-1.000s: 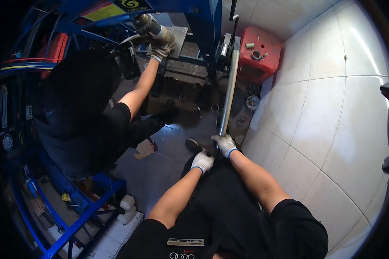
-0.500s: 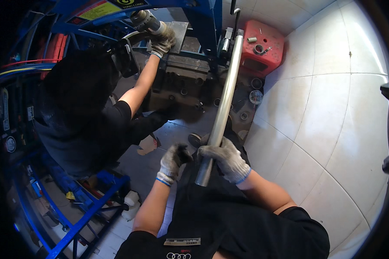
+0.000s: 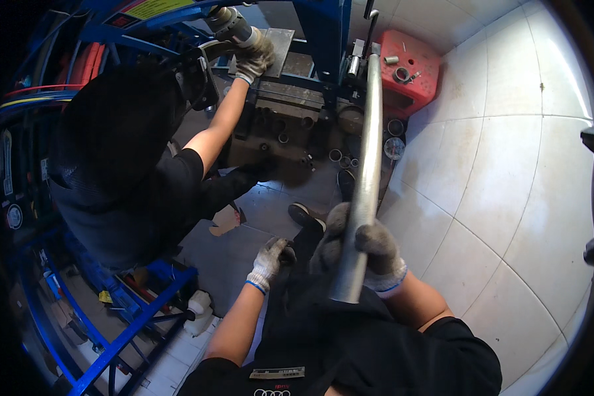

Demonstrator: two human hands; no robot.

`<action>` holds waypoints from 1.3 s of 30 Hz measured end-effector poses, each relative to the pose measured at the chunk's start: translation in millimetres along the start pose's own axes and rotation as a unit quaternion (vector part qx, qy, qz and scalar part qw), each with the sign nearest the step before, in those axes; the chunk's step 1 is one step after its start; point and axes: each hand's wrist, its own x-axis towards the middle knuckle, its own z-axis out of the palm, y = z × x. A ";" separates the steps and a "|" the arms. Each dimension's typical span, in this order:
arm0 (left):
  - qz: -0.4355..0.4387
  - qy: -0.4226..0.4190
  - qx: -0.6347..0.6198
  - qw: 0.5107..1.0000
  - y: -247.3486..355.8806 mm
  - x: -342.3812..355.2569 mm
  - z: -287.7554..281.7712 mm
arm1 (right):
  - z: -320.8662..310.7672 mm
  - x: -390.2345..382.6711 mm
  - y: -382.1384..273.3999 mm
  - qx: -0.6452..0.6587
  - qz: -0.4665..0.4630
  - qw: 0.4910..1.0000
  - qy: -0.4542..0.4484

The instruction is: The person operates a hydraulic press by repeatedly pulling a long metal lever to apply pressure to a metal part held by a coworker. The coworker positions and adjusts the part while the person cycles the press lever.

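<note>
Metal pipe [image 3: 369,152] lay in front of the person's dark clothing [image 3: 402,336], its near end lower and further right than half a second earlier. Right hand [image 3: 381,256] had its fingers curled round it close to that end. Left hand [image 3: 268,263] stood apart, fingers partly bent; couldn't tell if it held anything. A second earlier it was right beside the pipe, so handling had, by judgement, passed to the right alone. Far end pointed beside the red stool [image 3: 425,65]; contact unclear. Co-worker's gloved hand [image 3: 256,61] stayed by the flat metal plate [image 3: 280,51].
</note>
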 end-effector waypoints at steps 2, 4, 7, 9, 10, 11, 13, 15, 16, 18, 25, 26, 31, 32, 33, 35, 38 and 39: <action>0.006 -0.002 0.006 1.000 3.2 0.7 -0.2 | -8.3 8.4 -1.4 -0.111 -0.007 0.991 0.071; 0.017 -0.010 0.030 0.999 4.3 1.1 -0.8 | -41.6 37.0 16.8 -0.255 0.031 0.949 0.181; 0.040 -0.013 0.070 0.997 1.7 0.8 -3.9 | -108.1 81.1 44.0 -0.468 0.130 0.756 0.438; 0.057 -0.012 0.073 0.996 -1.9 -0.4 -7.4 | -135.4 87.5 43.4 -0.473 0.130 0.720 0.491; 0.073 -0.024 0.071 0.994 -3.9 -1.2 -9.7 | -135.8 84.2 43.7 -0.426 0.114 0.786 0.434; 0.055 -0.019 0.058 0.997 -5.8 -0.9 -11.8 | -131.7 74.6 35.5 -0.393 0.120 0.797 0.443; 0.005 -0.029 0.023 0.999 -10.0 0.7 -15.2 | -97.7 46.0 31.1 -0.280 0.092 0.913 0.283; -0.008 -0.041 0.031 0.999 -14.4 4.9 -16.0 | -54.9 20.7 22.2 -0.164 0.028 0.981 0.103; -0.015 -0.030 0.029 0.999 -16.7 7.2 -15.4 | -38.7 9.8 15.2 -0.105 0.002 0.990 0.095; 0.008 -0.032 0.075 0.997 -20.3 11.4 -13.0 | -24.3 0.0 7.3 -0.037 -0.021 0.998 0.041; -0.003 0.003 0.228 0.974 -13.6 6.0 -8.4 | -155.0 69.9 45.2 -0.404 0.157 0.847 0.308; -0.009 0.005 0.227 0.974 -12.2 3.3 -9.3 | -171.0 78.6 51.3 -0.409 0.136 0.830 0.354; 0.003 0.060 0.174 0.983 -12.4 -5.8 -16.5 | -126.2 62.3 48.9 -0.262 0.153 0.911 0.279; -0.030 0.060 0.105 0.992 -14.1 -6.4 -17.5 | -96.3 50.6 42.5 -0.198 0.082 0.958 0.192; -0.023 0.059 0.110 0.992 -15.7 -5.8 -17.7 | -65.1 37.1 35.2 -0.146 0.046 0.982 0.108; -0.025 0.072 0.127 0.989 -18.2 -5.7 -16.6 | -16.9 16.7 4.8 -0.054 0.012 0.998 0.001; -0.005 0.027 0.061 0.998 -17.4 -8.4 -8.9 | 12.2 11.4 -6.8 -0.026 -0.005 0.998 0.053; -0.006 0.035 0.068 0.997 -15.3 -10.1 -5.1 | 4.0 15.4 -6.0 -0.025 -0.002 0.998 0.061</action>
